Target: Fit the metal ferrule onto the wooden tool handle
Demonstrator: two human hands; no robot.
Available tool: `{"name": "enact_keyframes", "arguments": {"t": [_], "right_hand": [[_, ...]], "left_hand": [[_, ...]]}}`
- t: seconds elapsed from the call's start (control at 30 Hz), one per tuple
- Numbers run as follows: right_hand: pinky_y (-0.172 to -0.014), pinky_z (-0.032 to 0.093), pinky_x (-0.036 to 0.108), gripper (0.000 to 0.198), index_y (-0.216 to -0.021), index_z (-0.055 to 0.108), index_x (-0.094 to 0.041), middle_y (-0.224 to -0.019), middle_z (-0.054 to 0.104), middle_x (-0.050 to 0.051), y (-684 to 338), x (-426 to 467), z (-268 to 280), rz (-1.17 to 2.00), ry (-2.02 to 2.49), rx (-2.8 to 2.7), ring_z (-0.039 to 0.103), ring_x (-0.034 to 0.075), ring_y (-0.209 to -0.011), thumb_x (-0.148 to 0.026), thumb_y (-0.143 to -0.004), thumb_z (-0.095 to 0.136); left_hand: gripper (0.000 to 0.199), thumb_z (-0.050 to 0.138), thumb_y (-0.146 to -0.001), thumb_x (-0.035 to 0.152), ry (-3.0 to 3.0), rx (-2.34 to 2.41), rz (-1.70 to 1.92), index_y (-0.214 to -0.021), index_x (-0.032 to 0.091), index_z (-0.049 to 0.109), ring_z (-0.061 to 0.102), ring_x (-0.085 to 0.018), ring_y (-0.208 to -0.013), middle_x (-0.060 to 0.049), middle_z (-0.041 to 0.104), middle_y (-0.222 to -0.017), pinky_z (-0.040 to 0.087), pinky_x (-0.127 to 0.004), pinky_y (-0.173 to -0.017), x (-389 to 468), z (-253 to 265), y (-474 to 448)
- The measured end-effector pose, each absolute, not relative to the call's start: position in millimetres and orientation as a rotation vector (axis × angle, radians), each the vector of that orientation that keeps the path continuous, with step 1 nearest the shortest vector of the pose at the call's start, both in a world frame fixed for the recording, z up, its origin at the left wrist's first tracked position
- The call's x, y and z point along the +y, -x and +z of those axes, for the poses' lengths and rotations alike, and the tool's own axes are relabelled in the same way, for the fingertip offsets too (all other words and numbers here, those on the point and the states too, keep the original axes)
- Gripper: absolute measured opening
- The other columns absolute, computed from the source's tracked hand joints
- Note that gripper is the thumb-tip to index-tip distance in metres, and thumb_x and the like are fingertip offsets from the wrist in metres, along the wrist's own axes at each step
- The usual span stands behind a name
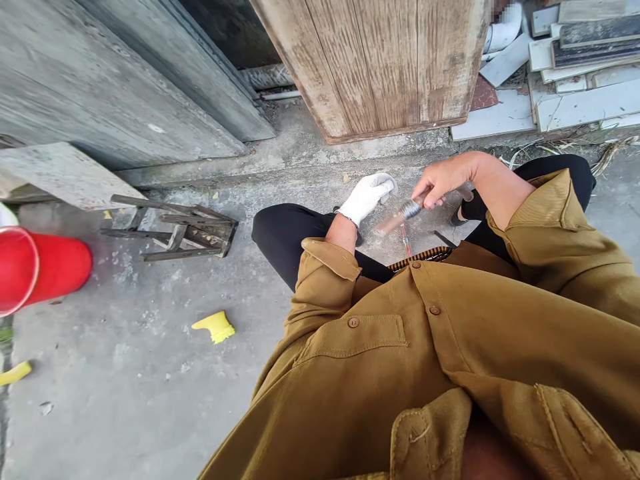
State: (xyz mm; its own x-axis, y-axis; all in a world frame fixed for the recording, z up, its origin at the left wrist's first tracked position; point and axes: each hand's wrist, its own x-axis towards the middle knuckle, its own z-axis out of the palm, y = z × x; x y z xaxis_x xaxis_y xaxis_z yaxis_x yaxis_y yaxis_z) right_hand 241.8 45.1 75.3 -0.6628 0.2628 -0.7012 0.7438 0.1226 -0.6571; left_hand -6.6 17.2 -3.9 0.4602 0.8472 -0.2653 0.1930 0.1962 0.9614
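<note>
My left hand (367, 197), in a white glove, hovers over the ground between my knees with its fingers curled; whether anything is inside them is hidden. Bare, my right hand (443, 181) is closed round a short brown stick-like tool (390, 225) with a silver wrapped band (411, 209). The tool slants down to the left, its far end blurred and close below the gloved hand. A thin red tool (405, 241) and a dark narrow piece (443, 239) show underneath, beside a black-and-yellow striped edge (425, 256).
Leftward, a small wooden stool (185, 230) lies on its side near a red bucket (60, 263). A yellow piece (215, 325) rests on the concrete (140, 373). Ahead stand a wooden door panel (375, 67) and grey boards (100, 87). Stacked tiles (590, 100) fill the far right.
</note>
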Motion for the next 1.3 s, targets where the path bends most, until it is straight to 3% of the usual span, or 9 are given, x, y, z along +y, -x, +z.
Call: {"name": "enact_keyframes", "arguments": {"t": [0.23,0.33,0.4,0.47,0.63,0.9,1.07,1.17,1.3], "right_hand": [[-0.074,0.052,0.029,0.023,-0.090,0.059,-0.020,-0.092,0.069,0.006,-265,60,81,-2.062,-2.219,2.223,0.056,0.014,-0.076,-0.035,-0.108,0.061],[-0.079,0.053,0.033,0.021,-0.090,0.062,-0.019,-0.086,0.069,0.007,-265,67,68,-1.413,-2.390,2.252,0.061,0.018,-0.080,-0.031,-0.107,0.063],[-0.085,0.054,0.037,0.017,-0.092,0.069,-0.018,-0.082,0.069,0.007,-262,69,60,-0.940,-2.171,2.286,0.066,0.023,-0.087,-0.031,-0.102,0.073],[-0.086,0.053,0.037,0.014,-0.094,0.075,-0.017,-0.076,0.068,0.006,-257,68,54,-0.788,-1.870,2.206,0.068,0.023,-0.086,-0.030,-0.099,0.079],[-0.073,0.043,0.028,0.009,-0.103,0.081,-0.008,-0.062,0.062,-0.001,-242,51,53,-1.145,-1.228,1.913,0.055,0.010,-0.063,-0.014,-0.103,0.074],[-0.076,0.043,0.023,0.012,-0.101,0.079,-0.008,-0.074,0.065,-0.003,-244,42,78,-1.660,-0.861,1.906,0.058,0.007,-0.071,-0.002,-0.101,0.068],[-0.075,0.049,0.024,0.008,-0.096,0.073,-0.014,-0.087,0.070,0.002,-263,50,95,-1.975,-1.523,2.187,0.057,0.011,-0.073,-0.011,-0.101,0.068],[-0.072,0.048,0.024,0.021,-0.086,0.061,-0.014,-0.086,0.063,0.004,-264,52,93,-2.226,-1.886,2.135,0.053,0.010,-0.072,-0.013,-0.107,0.059],[-0.071,0.047,0.027,0.020,-0.088,0.059,-0.015,-0.084,0.063,0.005,-257,57,81,-1.787,-2.191,2.123,0.054,0.011,-0.071,-0.016,-0.108,0.059]], "left_hand": [[0.032,0.071,-0.102,0.042,-1.281,0.776,0.540,-0.086,0.014,0.070,0.044,-0.008,-0.048,0.004,0.051,-0.055,0.049,-0.021,-0.057,11,-6,-1],[0.045,0.079,-0.095,0.058,-1.274,0.727,0.516,-0.086,0.014,0.071,0.045,-0.008,-0.049,0.004,0.051,-0.056,0.052,-0.023,-0.057,9,5,-1],[0.051,0.082,-0.091,0.064,-1.271,0.732,0.525,-0.084,0.015,0.070,0.046,-0.008,-0.049,0.003,0.053,-0.057,0.052,-0.024,-0.056,9,11,1],[0.053,0.084,-0.089,0.066,-1.271,0.759,0.562,-0.082,0.016,0.069,0.045,-0.008,-0.048,0.003,0.054,-0.058,0.052,-0.024,-0.056,9,15,3],[0.045,0.087,-0.088,0.058,-1.290,0.932,0.633,-0.079,0.020,0.065,0.045,-0.009,-0.048,0.002,0.056,-0.057,0.050,-0.025,-0.055,10,15,7],[0.027,0.073,-0.097,0.031,-1.318,1.042,0.686,-0.077,0.016,0.064,0.048,-0.008,-0.052,0.003,0.056,-0.060,0.043,-0.021,-0.055,16,4,3],[0.023,0.071,-0.098,0.030,-1.242,1.003,0.595,-0.080,0.015,0.066,0.045,-0.008,-0.050,0.005,0.052,-0.058,0.047,-0.020,-0.054,13,-6,-3],[0.027,0.071,-0.099,0.035,-1.250,0.864,0.468,-0.083,0.014,0.070,0.043,-0.007,-0.049,0.005,0.049,-0.055,0.052,-0.020,-0.056,7,-3,-7],[0.032,0.079,-0.094,0.042,-1.219,0.757,0.391,-0.085,0.012,0.072,0.042,-0.007,-0.049,0.004,0.053,-0.058,0.054,-0.022,-0.054,2,4,-10]]}}
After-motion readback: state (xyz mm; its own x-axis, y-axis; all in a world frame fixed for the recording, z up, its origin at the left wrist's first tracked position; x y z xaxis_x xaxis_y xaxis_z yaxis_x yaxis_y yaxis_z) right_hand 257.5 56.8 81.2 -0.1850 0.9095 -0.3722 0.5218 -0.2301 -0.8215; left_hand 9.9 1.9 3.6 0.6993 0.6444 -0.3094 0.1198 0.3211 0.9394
